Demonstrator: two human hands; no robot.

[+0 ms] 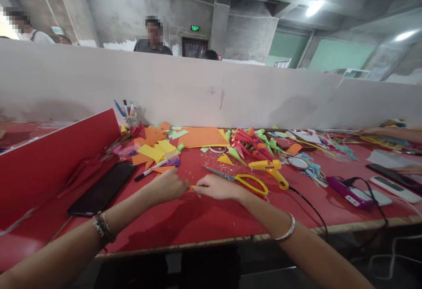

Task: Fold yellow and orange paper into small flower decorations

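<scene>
Working a small yellow piece (191,187) by hand, probably folding or rolling it, is judged to be the step in hand. In the head view, the piece is held near the centre of the frame, over the red table (184,223); one end appears to be clamped by the curled left hand (169,185), the other is pinched by the right hand (219,187), and its exact shape cannot be told. Scissors (242,178) are laid right of centre, with a yellow glue gun (265,166) just beyond. For the next move, a steady pinch and small, even pressure seem to be called for, so that the paper-like piece is not crushed
</scene>
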